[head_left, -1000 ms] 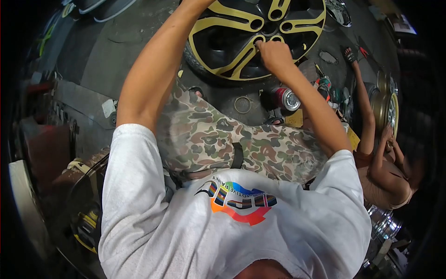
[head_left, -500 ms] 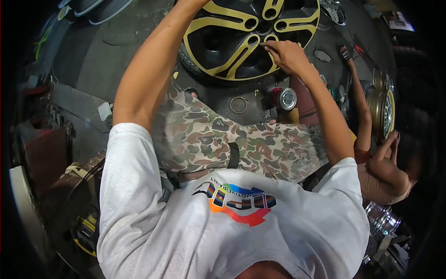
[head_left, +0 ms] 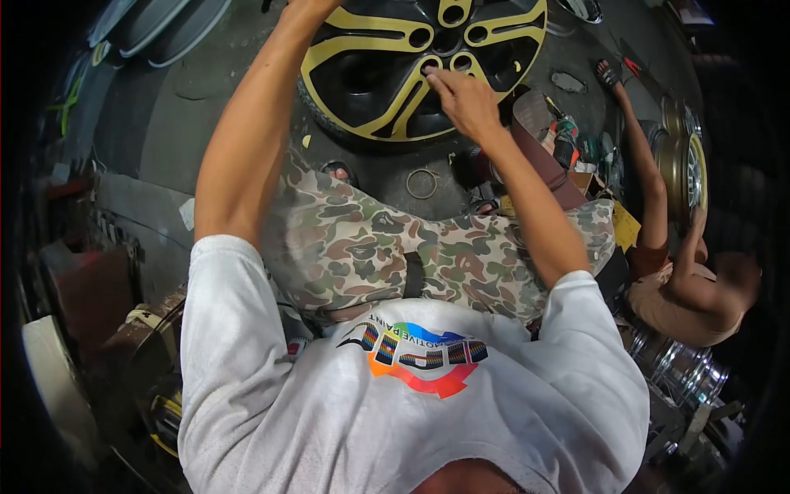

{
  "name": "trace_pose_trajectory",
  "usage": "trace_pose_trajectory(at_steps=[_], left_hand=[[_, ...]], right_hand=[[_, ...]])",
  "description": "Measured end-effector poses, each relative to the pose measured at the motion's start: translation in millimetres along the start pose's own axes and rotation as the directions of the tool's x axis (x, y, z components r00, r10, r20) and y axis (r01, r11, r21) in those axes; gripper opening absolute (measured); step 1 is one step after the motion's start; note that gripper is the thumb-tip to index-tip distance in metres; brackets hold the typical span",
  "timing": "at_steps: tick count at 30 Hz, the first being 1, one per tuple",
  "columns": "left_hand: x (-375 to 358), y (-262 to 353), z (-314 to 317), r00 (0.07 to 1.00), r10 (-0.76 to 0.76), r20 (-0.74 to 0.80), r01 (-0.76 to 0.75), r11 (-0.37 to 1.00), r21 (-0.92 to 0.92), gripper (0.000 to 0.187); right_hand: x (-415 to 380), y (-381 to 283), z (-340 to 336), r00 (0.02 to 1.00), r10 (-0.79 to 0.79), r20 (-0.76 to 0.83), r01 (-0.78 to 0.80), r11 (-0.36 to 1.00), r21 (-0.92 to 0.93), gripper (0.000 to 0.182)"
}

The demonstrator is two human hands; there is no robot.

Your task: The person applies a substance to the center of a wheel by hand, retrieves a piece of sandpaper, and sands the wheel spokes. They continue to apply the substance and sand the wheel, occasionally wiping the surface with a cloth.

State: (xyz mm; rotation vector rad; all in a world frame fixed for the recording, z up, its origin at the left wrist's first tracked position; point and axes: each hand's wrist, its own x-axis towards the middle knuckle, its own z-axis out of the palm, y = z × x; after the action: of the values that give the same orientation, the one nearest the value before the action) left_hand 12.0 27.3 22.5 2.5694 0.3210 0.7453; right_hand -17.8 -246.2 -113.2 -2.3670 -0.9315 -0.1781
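A wheel [head_left: 409, 100] with black and yellow spokes lies face up on the floor, its top cut off by the frame. My right hand [head_left: 467, 100] is over it, thumb and forefinger pinched together at a round hole near the hub. Whatever is between those fingertips is too small to make out. My left hand [head_left: 314, 6] is at the wheel's upper left edge; its fingers lie beyond the frame. A small yellow scrap [head_left: 517, 66] sits on a black part of the wheel at the right.
A ring [head_left: 422, 184] and a yellow scrap [head_left: 306, 142] lie on the floor near my feet. To the right are a brown sheet roll [head_left: 533, 115] and a green power tool [head_left: 565, 142]. Another person [head_left: 687, 296] sits at the far right by a gold wheel [head_left: 675, 177].
My right hand has shifted left with the wheel in view, from between two hub holes onto one hole. The tin can is now hidden behind my right forearm.
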Motion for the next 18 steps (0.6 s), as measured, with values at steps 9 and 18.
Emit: trace_pose_trajectory(at_steps=[9, 18], left_hand=[[-0.7, 4.3, 4.0, 0.999, 0.004, -0.053, 0.0, 0.998, 0.069, 0.057], [-0.6, 5.3, 3.5, 0.999, -0.016, -0.051, 0.019, 0.998, 0.059, 0.058]], right_hand=[[-7.9, -13.2, 32.0, 0.987, 0.057, -0.151, -0.063, 0.997, -0.037, 0.027], [29.1, 12.7, -14.7, 0.873, -0.413, 0.258, 0.483, 0.806, -0.342, 0.012]])
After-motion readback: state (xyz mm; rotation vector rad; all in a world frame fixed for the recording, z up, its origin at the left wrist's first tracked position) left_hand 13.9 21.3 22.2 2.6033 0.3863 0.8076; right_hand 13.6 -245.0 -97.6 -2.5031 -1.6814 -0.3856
